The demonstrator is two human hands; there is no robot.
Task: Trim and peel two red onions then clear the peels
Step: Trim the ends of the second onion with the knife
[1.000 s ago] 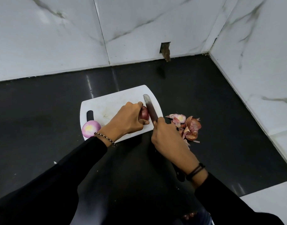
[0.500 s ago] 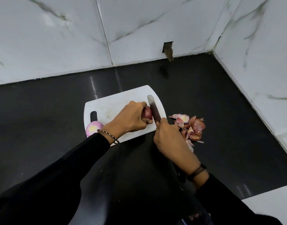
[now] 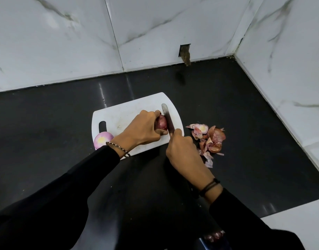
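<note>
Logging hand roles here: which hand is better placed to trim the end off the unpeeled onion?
Right. The right hand grips the knife, blade against the unpeeled onion; the left hand only steadies it on the cutting board.

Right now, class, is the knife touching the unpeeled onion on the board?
Touching. The head view shows the knife set against the end of the unpeeled onion, with no gap; the left hand grips it.

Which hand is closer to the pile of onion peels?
Right. The right hand grips the knife right beside the peels. The left hand holds the onion on the board, farther away, beyond the knife.
</note>
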